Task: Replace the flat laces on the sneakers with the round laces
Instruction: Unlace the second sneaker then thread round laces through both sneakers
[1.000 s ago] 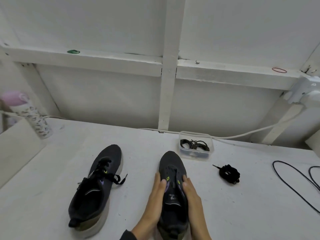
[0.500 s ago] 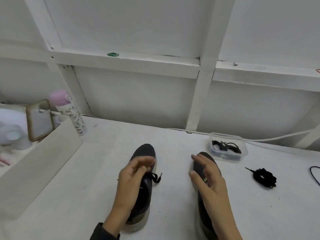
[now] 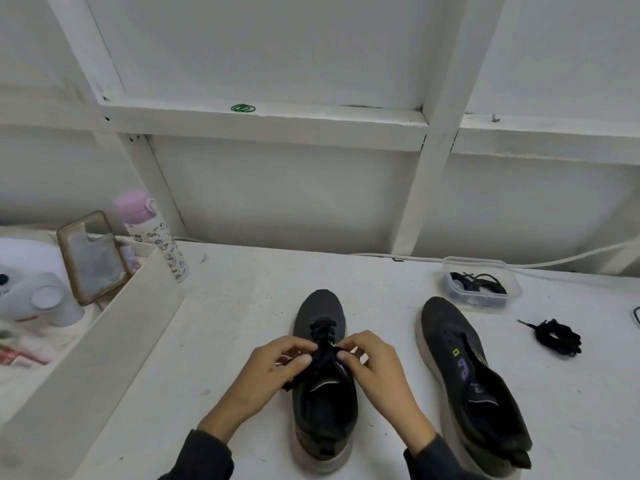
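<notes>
Two dark sneakers stand toe-away on the white table. The left sneaker (image 3: 320, 403) still carries a black flat lace (image 3: 323, 332) tied over its tongue. My left hand (image 3: 277, 367) and my right hand (image 3: 372, 363) meet over that knot, each pinching the lace with thumb and fingertips. The right sneaker (image 3: 464, 368) lies to the right with no lace in its eyelets. A clear plastic tub (image 3: 481, 287) behind it holds black laces. A bundled black lace (image 3: 556, 337) lies loose on the table at the right.
A low white partition (image 3: 114, 344) runs along the left; behind it stand a mirror (image 3: 91, 256), a pink-capped bottle (image 3: 152, 233) and a white device (image 3: 34, 292). A white cable (image 3: 554, 263) runs along the back wall. A green rubber band (image 3: 243, 108) lies on the ledge.
Both hands left the right sneaker and moved to the left one, where they now pinch its lace knot. The view swung left, so both shoes sit further right.
</notes>
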Tool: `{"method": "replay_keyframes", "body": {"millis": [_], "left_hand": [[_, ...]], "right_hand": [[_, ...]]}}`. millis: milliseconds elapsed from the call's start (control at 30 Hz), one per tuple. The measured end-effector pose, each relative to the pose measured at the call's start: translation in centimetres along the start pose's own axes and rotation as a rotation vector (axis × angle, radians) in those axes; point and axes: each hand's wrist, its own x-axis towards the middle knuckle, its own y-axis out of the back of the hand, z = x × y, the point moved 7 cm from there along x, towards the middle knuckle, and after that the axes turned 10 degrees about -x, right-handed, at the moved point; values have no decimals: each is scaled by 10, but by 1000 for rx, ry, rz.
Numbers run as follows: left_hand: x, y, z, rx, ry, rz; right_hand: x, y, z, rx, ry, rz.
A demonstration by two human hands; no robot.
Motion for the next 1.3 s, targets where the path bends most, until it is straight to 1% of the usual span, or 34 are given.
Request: {"method": "replay_keyframes", "body": {"millis": [100, 167, 233, 300, 400, 500, 600, 767, 833, 900, 967, 1000, 1033, 1100, 1133, 1167, 1233, 1267, 1300], "left_hand": [[1, 7, -7, -19, 48, -36], [0, 7, -8, -5, 40, -82], [1, 7, -7, 16, 23, -121], [1, 9, -4, -21, 8, -141], [4, 8, 1, -48, -34, -140], [6, 2, 3, -38, -45, -166], [8, 2, 2, -47, -68, -204], [9, 21, -1, -150, -24, -191], [9, 41, 2, -202, -27, -91], [11, 69, -2, -198, -39, 117], [12, 94, -10, -104, -25, 350], [12, 100, -12, -29, -22, 429], [11, 100, -13, 53, -27, 468], [11, 83, -5, 186, -117, 431], [11, 70, 2, 215, -175, 362], [12, 53, 8, 219, -213, 261], [12, 23, 10, 203, -206, 52], [13, 13, 8, 199, -196, -2], [13, 9, 6, 194, -179, -11]], "right_hand": [[2, 1, 3, -59, 12, -4], [3, 2, 3, -46, 20, -5], [4, 5, 3, 7, 15, 11], [5, 11, 3, 71, -5, 55], [4, 21, 1, 155, -27, 105], [4, 26, -4, 213, -40, 99], [7, 31, 1, 256, -91, 132], [9, 46, 22, 264, -194, 209], [6, 63, 39, 267, -258, 344], [-1, 87, 54, 254, -305, 530], [-8, 104, 60, 122, -329, 636], [-9, 107, 59, 24, -321, 637], [-7, 104, 55, -84, -288, 607], [0, 87, 39, -238, -111, 492], [4, 72, 31, -239, -9, 401], [7, 55, 22, -189, 70, 286], [10, 21, 6, -101, 167, 74], [11, 8, -1, -102, 195, 20], [12, -1, -4, -105, 211, -10]]}}
